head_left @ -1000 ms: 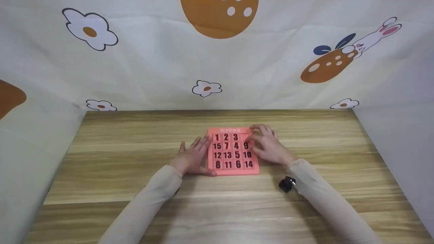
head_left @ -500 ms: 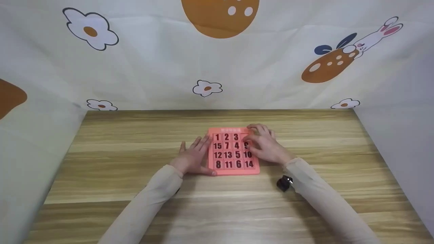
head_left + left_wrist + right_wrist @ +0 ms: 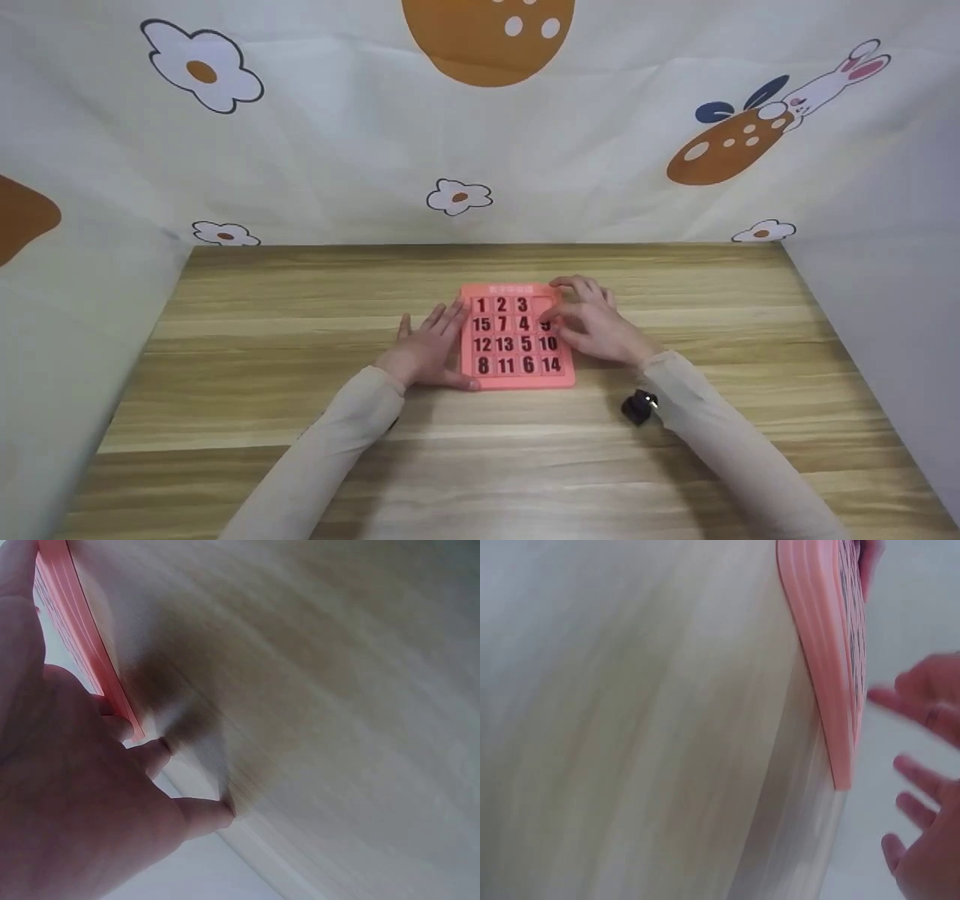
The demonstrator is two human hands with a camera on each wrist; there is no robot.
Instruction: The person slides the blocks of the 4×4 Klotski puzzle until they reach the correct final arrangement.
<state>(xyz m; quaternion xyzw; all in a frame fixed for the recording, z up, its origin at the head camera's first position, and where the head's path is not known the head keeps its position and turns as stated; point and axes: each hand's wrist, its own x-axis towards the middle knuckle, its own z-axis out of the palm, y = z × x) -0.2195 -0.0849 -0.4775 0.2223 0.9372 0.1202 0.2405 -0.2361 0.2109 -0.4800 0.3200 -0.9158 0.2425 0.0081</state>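
Observation:
A pink number slide puzzle (image 3: 517, 382) lies flat on the table, its numbered tiles in a grid with a gap at the right end of the top row. My left hand (image 3: 427, 352) rests along its left edge with fingers extended, the thumb at the near left corner. In the left wrist view, two fingers stick out past the puzzle's rim (image 3: 90, 652). Over the right side, my right hand (image 3: 596, 326) hovers with loosely bent fingers. One fingertip partly covers the 9 tile (image 3: 546, 327); whether it touches is unclear. In the right wrist view, the fingers (image 3: 922, 780) appear apart from the puzzle.
The puzzle stands on a wood-grain table (image 3: 300, 300). A pale cloth backdrop (image 3: 337, 150) with printed flowers rises behind it, and side walls enclose the table left and right. A small black device (image 3: 639, 407) hangs at the right wrist.
My right hand shifted slightly left, then back right, and a fingertip has come down from the gap's edge onto or over the 9 tile. The left hand and the tile order look unchanged.

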